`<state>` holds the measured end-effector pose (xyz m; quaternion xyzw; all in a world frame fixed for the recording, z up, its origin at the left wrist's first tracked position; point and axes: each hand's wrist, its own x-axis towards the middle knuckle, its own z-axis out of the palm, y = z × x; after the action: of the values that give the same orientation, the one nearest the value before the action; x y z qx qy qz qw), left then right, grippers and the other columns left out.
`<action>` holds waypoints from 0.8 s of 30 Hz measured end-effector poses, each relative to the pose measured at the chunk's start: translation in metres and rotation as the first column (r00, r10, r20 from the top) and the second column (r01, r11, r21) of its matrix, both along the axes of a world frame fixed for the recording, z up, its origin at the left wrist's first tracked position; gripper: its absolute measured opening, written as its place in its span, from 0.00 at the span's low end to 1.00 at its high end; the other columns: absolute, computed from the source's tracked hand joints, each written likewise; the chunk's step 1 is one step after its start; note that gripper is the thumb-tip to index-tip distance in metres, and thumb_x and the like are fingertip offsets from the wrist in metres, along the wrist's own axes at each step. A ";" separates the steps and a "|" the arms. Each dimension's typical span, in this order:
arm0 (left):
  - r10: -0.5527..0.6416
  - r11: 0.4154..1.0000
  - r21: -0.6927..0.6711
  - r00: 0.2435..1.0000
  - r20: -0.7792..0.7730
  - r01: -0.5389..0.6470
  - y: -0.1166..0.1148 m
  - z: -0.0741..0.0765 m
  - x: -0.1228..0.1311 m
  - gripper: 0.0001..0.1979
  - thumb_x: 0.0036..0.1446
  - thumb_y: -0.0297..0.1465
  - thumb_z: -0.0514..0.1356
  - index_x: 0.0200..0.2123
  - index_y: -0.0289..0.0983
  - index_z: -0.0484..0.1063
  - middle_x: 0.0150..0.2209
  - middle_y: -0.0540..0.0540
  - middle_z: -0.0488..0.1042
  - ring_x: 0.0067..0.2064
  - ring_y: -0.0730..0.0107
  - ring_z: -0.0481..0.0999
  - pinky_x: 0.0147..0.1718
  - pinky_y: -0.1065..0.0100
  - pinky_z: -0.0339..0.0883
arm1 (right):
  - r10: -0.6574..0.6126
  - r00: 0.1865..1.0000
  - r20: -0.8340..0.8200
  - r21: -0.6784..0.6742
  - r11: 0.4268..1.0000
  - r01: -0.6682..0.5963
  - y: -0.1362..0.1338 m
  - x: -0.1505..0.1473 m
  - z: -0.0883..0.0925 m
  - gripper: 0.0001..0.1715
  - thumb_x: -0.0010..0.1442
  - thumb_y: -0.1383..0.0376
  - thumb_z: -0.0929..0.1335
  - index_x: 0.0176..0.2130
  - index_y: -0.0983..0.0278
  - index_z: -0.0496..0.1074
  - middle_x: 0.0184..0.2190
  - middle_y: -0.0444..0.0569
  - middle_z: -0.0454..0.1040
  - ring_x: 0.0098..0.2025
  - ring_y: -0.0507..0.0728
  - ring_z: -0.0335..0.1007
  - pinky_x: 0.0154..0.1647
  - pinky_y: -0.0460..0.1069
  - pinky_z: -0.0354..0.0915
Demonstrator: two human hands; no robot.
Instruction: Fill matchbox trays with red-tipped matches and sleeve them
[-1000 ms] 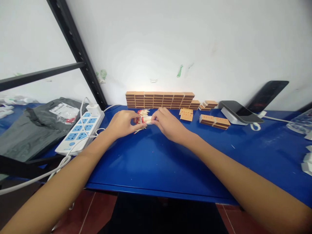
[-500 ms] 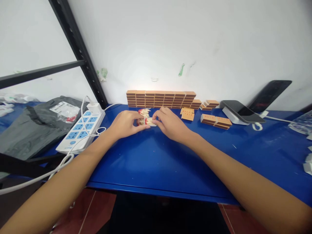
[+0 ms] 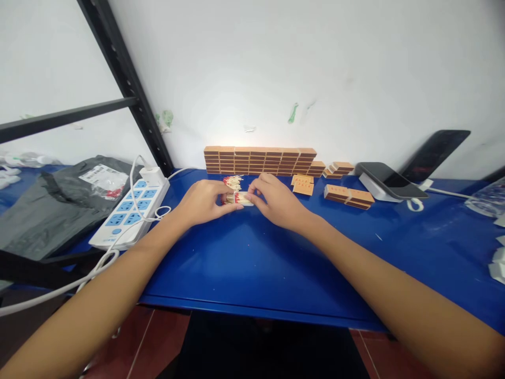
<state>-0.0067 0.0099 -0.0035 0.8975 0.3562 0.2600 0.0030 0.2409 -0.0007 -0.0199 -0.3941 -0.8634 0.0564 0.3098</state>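
Red-tipped matches point(image 3: 241, 198) lie in a small white matchbox tray point(image 3: 248, 204) on the blue table. My left hand point(image 3: 203, 201) grips the tray's left end, thumb in front and fingers behind. At the right end, my right hand point(image 3: 272, 197) has thumb and forefinger pinched together at the match ends; whether they press on matches or on the tray's end wall is hard to see. Just behind the tray is a loose heap of matches point(image 3: 234, 182), partly covered by my left fingers.
Stacked matchboxes point(image 3: 260, 160) line the wall. Flat orange matchbox pieces point(image 3: 303, 188) and more matchboxes point(image 3: 349, 196) lie to the right, before a phone on a white stand point(image 3: 390, 181). A power strip point(image 3: 132, 213) with white cables and a grey plastic bag point(image 3: 51, 205) are left.
The matches between my hands now lie flatter and more of the tray's white front edge shows. Both hands have stayed almost in place.
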 end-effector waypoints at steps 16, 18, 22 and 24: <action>0.002 1.000 -0.008 1.000 -0.004 -0.002 -0.001 0.000 0.000 0.22 0.64 0.52 0.66 0.38 0.38 0.84 0.31 0.47 0.81 0.29 0.66 0.74 0.31 0.64 0.61 | 0.004 0.999 -0.050 0.006 1.000 -0.004 0.000 0.000 -0.002 0.06 0.71 0.63 0.68 0.40 0.62 0.73 0.40 0.52 0.69 0.44 0.60 0.67 0.46 0.55 0.64; 0.027 1.000 0.005 1.000 -0.014 -0.027 0.001 0.002 -0.001 0.22 0.64 0.52 0.66 0.38 0.38 0.83 0.31 0.47 0.82 0.29 0.66 0.75 0.31 0.64 0.60 | -0.020 0.994 -0.110 0.046 0.999 0.026 -0.002 -0.002 -0.001 0.07 0.73 0.63 0.67 0.40 0.61 0.73 0.40 0.52 0.69 0.43 0.60 0.67 0.46 0.55 0.64; 0.177 0.982 0.073 0.984 -0.022 -0.175 0.004 0.010 -0.007 0.22 0.65 0.51 0.66 0.35 0.38 0.84 0.32 0.44 0.82 0.30 0.63 0.76 0.31 0.63 0.59 | -0.036 0.989 -0.146 0.069 0.997 0.046 -0.008 -0.010 -0.004 0.09 0.74 0.63 0.66 0.40 0.61 0.73 0.38 0.51 0.70 0.42 0.60 0.67 0.44 0.54 0.63; 0.254 0.963 0.091 0.967 -0.010 -0.252 0.006 0.013 -0.011 0.23 0.65 0.52 0.65 0.34 0.38 0.84 0.32 0.42 0.82 0.32 0.60 0.77 0.32 0.62 0.60 | 0.030 0.997 -0.077 0.041 0.999 -0.027 -0.010 -0.017 -0.010 0.08 0.74 0.63 0.66 0.42 0.61 0.75 0.40 0.52 0.72 0.44 0.61 0.68 0.47 0.55 0.65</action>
<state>-0.0177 0.0156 0.0092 0.8468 0.4558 0.2640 -0.0743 0.2240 -0.0104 -0.0295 -0.3730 -0.8572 0.0587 0.3501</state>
